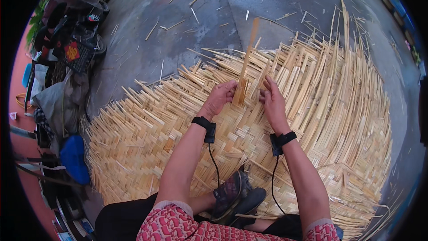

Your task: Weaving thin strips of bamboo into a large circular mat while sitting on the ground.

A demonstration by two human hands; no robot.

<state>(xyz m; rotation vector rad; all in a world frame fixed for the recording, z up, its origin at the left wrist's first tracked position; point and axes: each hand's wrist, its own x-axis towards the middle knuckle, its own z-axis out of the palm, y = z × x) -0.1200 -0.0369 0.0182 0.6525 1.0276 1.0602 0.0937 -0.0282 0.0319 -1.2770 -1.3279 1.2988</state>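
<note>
Landmark: the woven mat (pixel 129 145), pale split strips in a zigzag weave, spread beneath both hands. Off its left side, a heap of dark gear with a grey sheet (pixel 62 102) draped over part of it; lower, just beside the mat's left edge, a rounded blue object (pixel 74 159). Left hand (pixel 219 98) over the middle of the mat, black strap (pixel 206 127) on the wrist; fingers bent and drawn in narrow at the side of a brown strip (pixel 248 58), cannot tell whether they pinch it. That strip stands up out of the mat's middle, its tip reaching over the grey floor (pixel 174 9) beyond the far edge, where loose slivers lie scattered. Dark shoes (pixel 236 198) at the mat's near part. Right hand (pixel 273 105) above the mat, right of the brown strip, a second strap (pixel 283 139) on that wrist; fingers half curled, fingertips near upward-slanting strip ends, grip cannot be told. Across the mat's right part, long unwoven strips (pixel 332 93) fan out, ragged ends past the edge
</note>
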